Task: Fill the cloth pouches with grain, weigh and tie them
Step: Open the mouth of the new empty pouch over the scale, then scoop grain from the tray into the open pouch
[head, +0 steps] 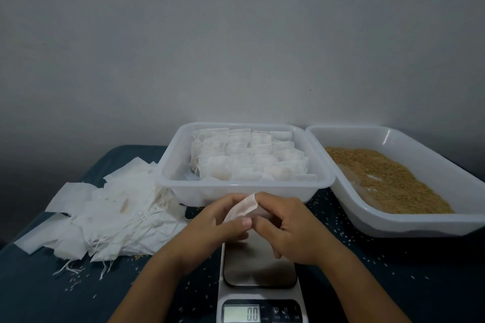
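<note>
Centre of frame: both hands work one small white cloth pouch point(242, 208) above the steel platform of the digital kitchen scale point(259, 267). Left hand point(220, 228) pinches its lower edge with the thumb; right hand point(288, 233) curls its fingers round the top edge. The pouch looks flat and empty.

The display reads 0.0, nothing on the platform.

The translucent plastic tray point(245, 186), upper centre, holds rows of plump, seemingly filled pouches. A heap of flat empty white pouches point(105, 217) lies at left. The white tub of brown grain point(388, 178) at right is part emptied.

Judgement: well under way, with many pouches left.
</note>
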Demonstrator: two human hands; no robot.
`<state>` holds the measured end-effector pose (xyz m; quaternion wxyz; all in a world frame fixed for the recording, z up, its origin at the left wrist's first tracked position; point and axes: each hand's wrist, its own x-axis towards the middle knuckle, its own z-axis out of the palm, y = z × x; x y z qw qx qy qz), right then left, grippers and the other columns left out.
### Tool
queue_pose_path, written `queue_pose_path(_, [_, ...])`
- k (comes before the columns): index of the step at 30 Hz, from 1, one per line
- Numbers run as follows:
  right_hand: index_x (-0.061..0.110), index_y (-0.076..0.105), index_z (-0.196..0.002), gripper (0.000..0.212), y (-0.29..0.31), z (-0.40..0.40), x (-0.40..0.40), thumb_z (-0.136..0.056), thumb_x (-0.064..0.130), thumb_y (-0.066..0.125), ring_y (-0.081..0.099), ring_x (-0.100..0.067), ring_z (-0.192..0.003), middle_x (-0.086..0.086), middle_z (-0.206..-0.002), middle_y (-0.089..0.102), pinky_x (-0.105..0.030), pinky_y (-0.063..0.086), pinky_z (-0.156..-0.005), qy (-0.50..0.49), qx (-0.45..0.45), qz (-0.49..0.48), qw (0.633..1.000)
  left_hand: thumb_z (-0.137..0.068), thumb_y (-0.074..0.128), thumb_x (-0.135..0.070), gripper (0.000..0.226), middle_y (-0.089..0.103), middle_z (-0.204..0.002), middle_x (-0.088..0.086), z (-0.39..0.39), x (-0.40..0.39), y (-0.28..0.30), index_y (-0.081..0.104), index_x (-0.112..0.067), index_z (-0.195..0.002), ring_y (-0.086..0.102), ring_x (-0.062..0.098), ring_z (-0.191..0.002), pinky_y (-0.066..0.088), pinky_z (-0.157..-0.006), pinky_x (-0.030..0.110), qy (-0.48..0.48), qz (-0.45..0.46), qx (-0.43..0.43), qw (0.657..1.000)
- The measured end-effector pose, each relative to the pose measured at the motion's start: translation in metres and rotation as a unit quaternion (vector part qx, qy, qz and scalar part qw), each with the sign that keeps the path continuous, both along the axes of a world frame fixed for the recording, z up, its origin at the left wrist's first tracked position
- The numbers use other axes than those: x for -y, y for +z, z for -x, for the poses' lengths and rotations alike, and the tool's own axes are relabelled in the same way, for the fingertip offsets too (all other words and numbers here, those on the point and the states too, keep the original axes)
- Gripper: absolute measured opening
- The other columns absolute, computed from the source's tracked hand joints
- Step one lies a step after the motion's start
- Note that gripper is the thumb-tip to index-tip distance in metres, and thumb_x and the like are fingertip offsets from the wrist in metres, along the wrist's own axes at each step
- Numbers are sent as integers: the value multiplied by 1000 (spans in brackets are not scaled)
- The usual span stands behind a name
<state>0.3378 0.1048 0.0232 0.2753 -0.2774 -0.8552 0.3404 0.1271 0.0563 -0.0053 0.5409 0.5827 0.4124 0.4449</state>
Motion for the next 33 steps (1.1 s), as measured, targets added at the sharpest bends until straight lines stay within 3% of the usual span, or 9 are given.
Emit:
queue_pose_path(6, [20, 62, -86, 19, 19, -9, 2, -103, 28, 60, 67, -16, -53, 0, -77, 71, -37, 55, -50, 40, 31, 7, 999, -93, 73, -24, 46, 68, -126, 8, 4, -6, 14, 64, -24, -137, 67, 24, -109, 55, -90, 40, -124, 80, -6, 989])
queue_pose_path(10, [27, 75, -107, 31, 33, -16, 1, -103, 52, 57, 69, -10, -58, 1, -87, 75, -29, 57, -56, 64, 74, 24, 995, -88, 71, -15, 24, 69, -103, 4, -9, -13, 25, 73, -24, -110, 67, 17, -92, 55, -81, 34, -150, 65, -68, 984])
queue_pose_path(13, [43, 73, -115, 25, 46, -29, -1, -101, 56, 57, 73, -12, -61, 10, -94, 77, -28, 59, -59, 57, 75, 11, 996, -87, 71, -14, 22, 66, -91, 0, -21, -19, 26, 71, -15, -108, 64, 15, -84, 53, -75, 32, -119, 40, -82, 989])
queue_pose_path(17, [49, 67, -120, 35, 59, -59, -22, -94, 69, 56, 73, -9, -60, 24, -107, 74, -31, 61, -69, -127, 4, -45, 991, -80, 80, -30, 22, 71, -84, -5, -32, -25, 20, 76, -35, -101, 67, 12, -80, 55, -70, 27, -17, 25, -53, 998])
queue_pose_path(20, [37, 64, -127, 33, 56, -92, -63, -97, 50, 67, 73, -11, -84, 16, -100, 71, -38, 59, -80, -376, -30, -83, 923, -73, 82, -49, 33, 71, -85, -10, -38, -30, 14, 73, -39, -103, 68, 7, -80, 57, -70, 25, 42, 2, -72, 996])
queue_pose_path(23, [22, 55, -144, 51, 42, -123, -97, -98, 37, 71, 66, -25, -113, -3, -129, 69, -42, 53, -96, -470, 181, -19, 864, -74, 81, -54, 32, 71, -84, -19, -46, -33, 10, 70, -46, -102, 67, -3, -77, 55, -68, 20, 71, -31, -95, 993])
queue_pose_path(25, [19, 55, -144, 51, 28, -129, -109, -98, 36, 69, 66, -26, -107, -6, -131, 68, -40, 53, -88, -460, 319, 9, 828, -74, 81, -56, 35, 73, -90, -15, -52, -33, 6, 69, -45, -106, 69, 0, -80, 56, -70, 22, 82, -37, -102, 991])
queue_pose_path(30, [11, 73, -117, 25, 10, -134, -132, -98, 25, 65, 63, -18, -76, 1, -86, 67, -33, 51, -71, -443, 398, 1, 804, -74, 81, -55, 38, 71, -90, -6, -55, -28, -6, 68, -42, -107, 67, 4, -80, 56, -74, 24, 65, -39, -84, 994])
queue_pose_path(33, [2, 67, -125, 36, 5, -134, -138, -98, 26, 64, 63, -22, -79, -4, -92, 70, -35, 53, -75, -433, 430, 16, 792, -74, 83, -48, 34, 68, -84, -8, -52, -22, -9, 69, -35, -102, 65, 7, -78, 55, -74, 29, 51, -30, -54, 997])
